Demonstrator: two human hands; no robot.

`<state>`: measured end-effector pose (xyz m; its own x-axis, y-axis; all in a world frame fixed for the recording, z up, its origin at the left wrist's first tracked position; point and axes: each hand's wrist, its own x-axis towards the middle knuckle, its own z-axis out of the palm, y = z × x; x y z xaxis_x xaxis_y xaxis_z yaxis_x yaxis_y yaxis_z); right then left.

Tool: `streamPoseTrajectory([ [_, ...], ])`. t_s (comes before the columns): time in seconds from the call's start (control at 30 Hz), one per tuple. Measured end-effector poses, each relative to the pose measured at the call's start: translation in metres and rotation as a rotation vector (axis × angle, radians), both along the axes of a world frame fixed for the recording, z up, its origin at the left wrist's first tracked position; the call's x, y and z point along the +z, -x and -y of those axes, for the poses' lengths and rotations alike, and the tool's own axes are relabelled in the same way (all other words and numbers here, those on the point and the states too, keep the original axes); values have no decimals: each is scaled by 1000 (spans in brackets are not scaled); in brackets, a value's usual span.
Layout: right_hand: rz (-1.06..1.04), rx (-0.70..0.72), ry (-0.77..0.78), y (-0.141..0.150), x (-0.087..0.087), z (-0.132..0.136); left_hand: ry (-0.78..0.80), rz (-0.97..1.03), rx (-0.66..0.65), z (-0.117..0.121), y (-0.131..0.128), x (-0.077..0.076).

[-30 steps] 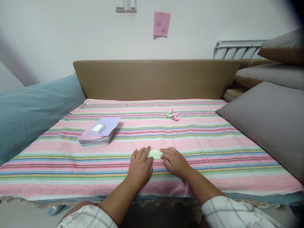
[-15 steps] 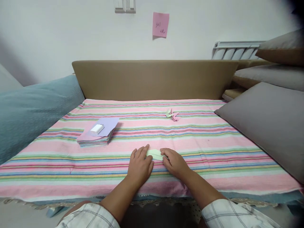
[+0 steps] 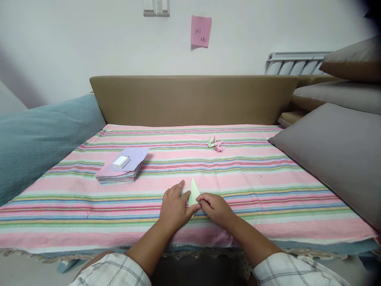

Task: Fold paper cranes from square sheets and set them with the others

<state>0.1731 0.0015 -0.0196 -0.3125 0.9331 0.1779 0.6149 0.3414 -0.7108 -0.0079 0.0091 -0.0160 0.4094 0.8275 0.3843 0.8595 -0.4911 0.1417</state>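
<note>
A pale green folded paper (image 3: 194, 193) lies on the striped cloth with one pointed end toward the wall. My left hand (image 3: 175, 202) rests at its left side, fingers stretched out and thumb reaching across the paper's lower part. At the right edge, my right hand (image 3: 216, 206) has thumb and forefinger pinched together on the paper. Its other fingers are curled under. The lower end of the paper is partly covered by my fingers.
Small folded paper figures (image 3: 215, 144), green and pink, sit farther back. A stack of coloured paper (image 3: 119, 176) stands at left with a white charger plug (image 3: 121, 162) on top. A blue cushion (image 3: 53, 135) borders the left, grey cushions (image 3: 333, 147) the right.
The green paper has turned from lying sideways to pointing away from me. My left thumb has moved over it, and my right hand has shifted slightly left and nearer to me.
</note>
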Motion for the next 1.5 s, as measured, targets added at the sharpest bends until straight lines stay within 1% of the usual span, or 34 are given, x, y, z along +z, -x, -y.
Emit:
streamPoseTrajectory([
  [0.13,-25,63,-28,1,-4,1,62,1,-13,0,0,-2],
  [0.2,2,49,-117,-2,-5,-1,80,-2,-24,1,0,-1],
  [0.3,78,10,-311,-8,-6,-8,90,-7,-61,3,-1,0],
  [0.4,131,54,-400,-14,-9,-13,104,-17,-99,4,0,1],
  [0.5,164,127,-396,-16,-12,-14,117,-18,-132,2,3,3],
  [0.57,173,147,-378,-16,-13,-13,118,-9,-154,0,5,5],
  [0.83,243,96,-360,-13,-9,-9,76,-21,-247,-8,11,6],
  [1.2,276,82,-392,-9,-12,-10,99,-33,-238,-4,8,9],
  [1.5,225,89,-321,-10,-11,-11,134,26,-205,-6,8,10],
])
